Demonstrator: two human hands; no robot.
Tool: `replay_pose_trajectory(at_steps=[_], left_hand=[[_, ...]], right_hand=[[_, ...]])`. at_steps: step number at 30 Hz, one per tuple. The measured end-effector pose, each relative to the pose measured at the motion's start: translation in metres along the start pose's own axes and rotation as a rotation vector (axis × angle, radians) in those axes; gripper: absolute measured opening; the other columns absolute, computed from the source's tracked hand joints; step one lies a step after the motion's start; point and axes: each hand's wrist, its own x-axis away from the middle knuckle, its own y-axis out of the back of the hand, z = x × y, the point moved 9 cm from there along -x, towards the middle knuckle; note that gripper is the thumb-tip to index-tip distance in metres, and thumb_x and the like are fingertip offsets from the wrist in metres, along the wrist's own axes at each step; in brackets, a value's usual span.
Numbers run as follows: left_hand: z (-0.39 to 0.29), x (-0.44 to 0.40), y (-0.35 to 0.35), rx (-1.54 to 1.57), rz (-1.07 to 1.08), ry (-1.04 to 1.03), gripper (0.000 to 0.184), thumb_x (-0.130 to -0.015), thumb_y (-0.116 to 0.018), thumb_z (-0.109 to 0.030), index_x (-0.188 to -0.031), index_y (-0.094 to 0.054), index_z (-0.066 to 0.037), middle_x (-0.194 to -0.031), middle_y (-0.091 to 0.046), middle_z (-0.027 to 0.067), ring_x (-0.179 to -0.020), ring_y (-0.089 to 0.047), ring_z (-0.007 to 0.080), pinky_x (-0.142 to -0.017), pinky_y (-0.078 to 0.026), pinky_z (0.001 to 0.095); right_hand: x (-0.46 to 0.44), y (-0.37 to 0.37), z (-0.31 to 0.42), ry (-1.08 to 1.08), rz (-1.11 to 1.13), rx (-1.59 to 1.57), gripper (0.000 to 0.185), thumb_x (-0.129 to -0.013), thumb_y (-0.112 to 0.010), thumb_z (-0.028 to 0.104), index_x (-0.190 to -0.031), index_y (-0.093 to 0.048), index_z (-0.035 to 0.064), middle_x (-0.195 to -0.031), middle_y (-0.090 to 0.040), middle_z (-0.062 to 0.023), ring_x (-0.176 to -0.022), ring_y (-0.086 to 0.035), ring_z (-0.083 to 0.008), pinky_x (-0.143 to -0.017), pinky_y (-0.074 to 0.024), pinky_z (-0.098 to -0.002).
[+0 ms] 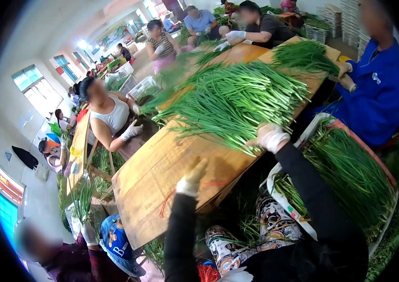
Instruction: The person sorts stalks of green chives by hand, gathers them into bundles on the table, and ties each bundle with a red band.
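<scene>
A large heap of long green garlic chives [237, 101] lies across the wooden table [148, 174], its pale stalk ends toward the right and front. My right hand [271, 136], in a whitish glove, rests against the near stalk ends with its fingers stretched out; it does not appear to grip any stalks. My left hand [194, 176], in a glove with yellowish fingers, is over the near part of the table, apart from the heap. Its fingers are extended and nothing shows in them. Close to it, a thin red string [164, 206] lies on the wood.
A crate full of chives [345, 169] stands by my right arm. Across the table sits a person in a white top [115, 113]; one in blue [378, 89] holds a bunch at right. Another person [63, 254] is at lower left beside a blue cap [118, 242].
</scene>
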Motion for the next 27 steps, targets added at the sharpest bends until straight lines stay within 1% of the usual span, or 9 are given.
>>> replay_pose_trajectory(at_steps=[4,6,10,18,20,21,22,24,27], left_hand=[[0.078,-0.064,-0.065,0.331,-0.026,0.45,0.058,-0.075,-0.064,-0.035,-0.117,-0.042,-0.001,-0.115,-0.048,0.0136,-0.104,-0.048,0.0242,-0.087,-0.038,0.036],[0.061,-0.075,-0.085,0.363,-0.103,0.421,0.057,-0.072,-0.066,-0.037,-0.112,-0.045,-0.002,-0.11,-0.052,0.0134,-0.1,-0.049,0.026,-0.085,-0.038,0.0395],[0.071,-0.081,-0.093,0.57,-0.107,0.54,0.056,-0.073,-0.066,-0.035,-0.117,-0.046,-0.006,-0.109,-0.053,0.014,-0.099,-0.049,0.0258,-0.083,-0.04,0.0392],[0.043,-0.041,-0.065,0.728,-0.177,0.23,0.033,-0.081,-0.051,-0.021,-0.107,-0.05,0.0,-0.095,-0.059,0.0167,-0.08,-0.059,0.0262,-0.073,-0.05,0.0381],[0.058,-0.046,-0.06,0.859,0.097,0.212,0.037,-0.081,-0.052,-0.023,-0.108,-0.049,0.002,-0.093,-0.059,0.0152,-0.076,-0.06,0.0248,-0.068,-0.051,0.0359],[0.041,-0.033,-0.067,0.807,-0.004,0.246,0.041,-0.081,-0.052,-0.026,-0.109,-0.048,0.003,-0.091,-0.06,0.0131,-0.074,-0.06,0.023,-0.066,-0.052,0.0351],[0.046,-0.032,-0.066,0.81,-0.011,0.246,0.041,-0.081,-0.052,-0.026,-0.109,-0.048,0.003,-0.091,-0.06,0.0131,-0.074,-0.06,0.023,-0.066,-0.052,0.0351],[0.048,-0.033,-0.066,0.912,0.054,0.171,0.046,-0.08,-0.053,-0.035,-0.113,-0.047,-0.004,-0.091,-0.06,0.0042,-0.075,-0.058,0.0132,-0.063,-0.051,0.0311],[0.035,-0.024,-0.088,0.999,0.053,0.186,0.043,-0.079,-0.056,-0.028,-0.11,-0.047,0.0,-0.09,-0.059,0.0073,-0.075,-0.059,0.0158,-0.064,-0.051,0.0319]], right_hand=[[-0.002,-0.053,0.042,0.122,0.083,0.288,0.058,-0.071,-0.052,0.056,-0.094,-0.06,0.0021,-0.094,-0.06,-0.0136,-0.082,-0.061,-0.0237,-0.068,-0.0482,-0.0311],[-0.017,-0.083,0.039,-0.051,-0.104,-0.126,0.046,-0.072,-0.056,0.04,-0.092,-0.054,-0.0017,-0.091,-0.06,-0.0163,-0.083,-0.059,-0.0288,-0.074,-0.0464,-0.0359],[0.013,-0.077,0.086,-0.083,0.087,-0.666,0.024,-0.073,-0.053,0.017,-0.091,-0.055,0.0018,-0.091,-0.059,-0.0182,-0.085,-0.058,-0.0332,-0.075,-0.0467,-0.0365],[0.055,-0.043,0.127,0.671,-0.008,-0.767,0.046,-0.074,-0.057,0.032,-0.102,-0.049,-0.0046,-0.083,-0.058,-0.0179,-0.078,-0.059,-0.0271,-0.069,-0.047,-0.0362],[0.036,-0.057,0.082,0.474,0.48,-1.712,0.027,-0.087,-0.046,0.023,-0.096,-0.054,-0.001,-0.092,-0.059,-0.0139,-0.073,-0.059,-0.0145,-0.057,-0.0463,-0.0217],[0.014,-0.077,0.055,0.218,0.44,-1.946,0.033,-0.084,-0.05,0.031,-0.093,-0.055,-0.0004,-0.086,-0.061,-0.0115,-0.066,-0.058,-0.0103,-0.052,-0.0443,-0.0182],[0.019,-0.05,0.024,0.098,0.238,-1.626,0.052,-0.08,-0.051,0.048,-0.093,-0.054,-0.0018,-0.079,-0.061,-0.0117,-0.065,-0.057,-0.0123,-0.051,-0.0444,-0.0196],[0.007,-0.075,0.01,0.002,0.375,-1.317,0.069,-0.072,-0.047,0.064,-0.09,-0.054,-0.0019,-0.078,-0.061,-0.0135,-0.068,-0.058,-0.0133,-0.057,-0.0461,-0.0231],[0.008,-0.076,0.049,0.038,0.467,-1.458,0.08,-0.067,-0.042,0.073,-0.089,-0.056,-0.0025,-0.081,-0.061,-0.0146,-0.073,-0.056,-0.0155,-0.067,-0.0452,-0.028]])
